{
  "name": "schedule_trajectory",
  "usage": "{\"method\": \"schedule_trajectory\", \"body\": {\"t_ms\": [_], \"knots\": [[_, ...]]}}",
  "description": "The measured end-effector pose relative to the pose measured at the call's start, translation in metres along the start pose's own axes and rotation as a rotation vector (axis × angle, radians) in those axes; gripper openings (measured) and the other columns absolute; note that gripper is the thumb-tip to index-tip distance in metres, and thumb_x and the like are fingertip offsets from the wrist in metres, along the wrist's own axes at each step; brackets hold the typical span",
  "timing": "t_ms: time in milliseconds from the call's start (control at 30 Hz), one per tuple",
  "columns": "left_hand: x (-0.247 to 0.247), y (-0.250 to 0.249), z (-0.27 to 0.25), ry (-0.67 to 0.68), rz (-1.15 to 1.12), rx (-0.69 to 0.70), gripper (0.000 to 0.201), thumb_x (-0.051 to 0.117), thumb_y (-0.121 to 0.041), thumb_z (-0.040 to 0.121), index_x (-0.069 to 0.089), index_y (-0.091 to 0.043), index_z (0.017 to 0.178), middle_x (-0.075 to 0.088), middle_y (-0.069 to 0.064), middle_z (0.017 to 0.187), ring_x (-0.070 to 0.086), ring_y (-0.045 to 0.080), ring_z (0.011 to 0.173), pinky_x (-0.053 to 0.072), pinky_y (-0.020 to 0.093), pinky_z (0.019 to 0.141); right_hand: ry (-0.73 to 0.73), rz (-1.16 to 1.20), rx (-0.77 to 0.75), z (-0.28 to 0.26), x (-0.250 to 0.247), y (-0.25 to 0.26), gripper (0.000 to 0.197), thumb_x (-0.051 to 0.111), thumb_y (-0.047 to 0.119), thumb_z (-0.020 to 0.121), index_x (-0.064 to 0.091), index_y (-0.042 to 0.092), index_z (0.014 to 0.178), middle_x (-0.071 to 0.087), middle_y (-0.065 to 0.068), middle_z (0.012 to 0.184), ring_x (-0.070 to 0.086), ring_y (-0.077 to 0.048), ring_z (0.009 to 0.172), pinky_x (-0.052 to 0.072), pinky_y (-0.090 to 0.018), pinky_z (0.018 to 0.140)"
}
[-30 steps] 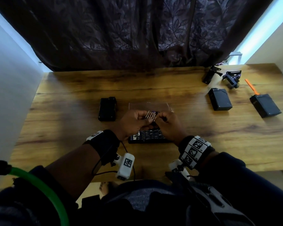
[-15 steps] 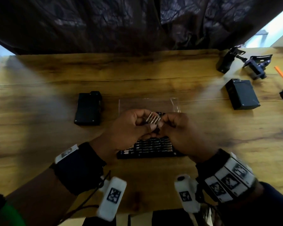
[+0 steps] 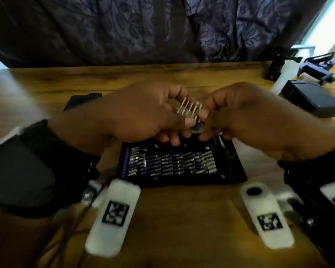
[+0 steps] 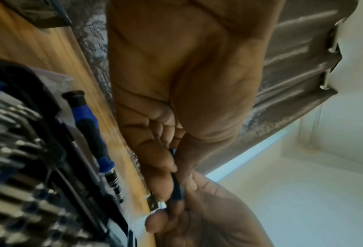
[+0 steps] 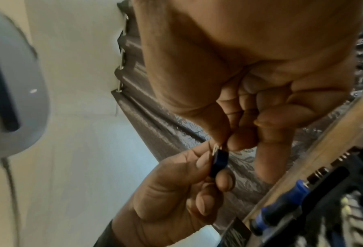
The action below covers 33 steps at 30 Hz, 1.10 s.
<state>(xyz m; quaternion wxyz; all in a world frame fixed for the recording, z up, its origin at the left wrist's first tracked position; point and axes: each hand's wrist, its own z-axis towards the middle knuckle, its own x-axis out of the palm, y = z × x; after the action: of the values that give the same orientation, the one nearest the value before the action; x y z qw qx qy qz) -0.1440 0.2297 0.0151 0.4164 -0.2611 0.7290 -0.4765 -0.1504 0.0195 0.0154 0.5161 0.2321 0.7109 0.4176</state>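
Observation:
A small blue bit holder (image 3: pixel 197 127) with several thin metal bits (image 3: pixel 190 108) standing in a row is held above the open black screwdriver kit (image 3: pixel 238 171). My left hand (image 3: pixel 179 120) grips the holder from the left, thumb on its near side. My right hand (image 3: pixel 206 122) pinches its right end. In the right wrist view the holder (image 5: pixel 218 160) sits between the right thumb and forefinger above and the left fingers (image 5: pixel 223 180) below. The left wrist view shows the holder (image 4: pixel 177 188) edge-on, with a metal tip (image 4: pixel 153 202) beside it.
A blue-and-black screwdriver (image 4: pixel 89 132) lies in the kit's far slot, with the clear lid behind it. On the wooden table (image 3: pixel 182 219) are a black box (image 3: pixel 81 99) at the left, another black box (image 3: pixel 313 101) at the right, and black clamps (image 3: pixel 315 68) near the curtain.
The head view has come much closer and lower over the kit. Both hands keep hold of the bit holder, now raised a little above the kit.

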Motion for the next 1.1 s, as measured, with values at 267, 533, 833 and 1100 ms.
{"method": "schedule_trajectory", "body": {"t_ms": [267, 533, 833, 1100], "knots": [[0.011, 0.004, -0.011, -0.171, -0.215, 0.027, 0.026, 0.076, -0.019, 0.079, 0.072, -0.015, 0.104, 0.080, 0.008, 0.092, 0.077, 0.012, 0.080, 0.060, 0.019, 0.065, 0.067, 0.139, -0.045, 0.006, 0.000, 0.000, 0.026, 0.074, 0.033, 0.080, 0.074, 0.011, 0.092, 0.079, -0.008, 0.088, 0.078, -0.021, 0.082, 0.045, -0.016, 0.054], [0.008, 0.017, -0.011, -0.181, -0.120, 0.100, 0.017, 0.071, -0.013, 0.090, 0.073, -0.014, 0.107, 0.080, 0.012, 0.095, 0.075, 0.014, 0.078, 0.059, 0.020, 0.070, 0.035, 0.241, -0.073, 0.011, 0.010, -0.006, 0.011, 0.069, 0.011, 0.093, 0.071, 0.001, 0.090, 0.077, -0.016, 0.088, 0.075, -0.011, 0.071, 0.047, -0.009, 0.051], [0.006, 0.016, -0.017, -0.149, -0.120, 0.154, 0.018, 0.066, -0.007, 0.096, 0.069, -0.012, 0.112, 0.078, 0.009, 0.097, 0.074, 0.012, 0.084, 0.060, 0.020, 0.074, 0.033, 0.252, -0.062, 0.004, 0.012, -0.004, 0.009, 0.067, 0.017, 0.096, 0.069, 0.015, 0.087, 0.078, -0.006, 0.085, 0.077, -0.018, 0.082, 0.046, -0.015, 0.056], [0.006, 0.018, -0.016, -0.141, 0.073, 0.127, 0.019, 0.065, -0.008, 0.097, 0.070, -0.007, 0.115, 0.079, 0.011, 0.098, 0.073, 0.009, 0.077, 0.058, 0.019, 0.071, -0.042, 0.298, -0.013, -0.001, 0.005, -0.006, 0.012, 0.063, 0.011, 0.098, 0.065, 0.013, 0.086, 0.076, -0.006, 0.080, 0.076, -0.017, 0.078, 0.042, -0.020, 0.056]]}}
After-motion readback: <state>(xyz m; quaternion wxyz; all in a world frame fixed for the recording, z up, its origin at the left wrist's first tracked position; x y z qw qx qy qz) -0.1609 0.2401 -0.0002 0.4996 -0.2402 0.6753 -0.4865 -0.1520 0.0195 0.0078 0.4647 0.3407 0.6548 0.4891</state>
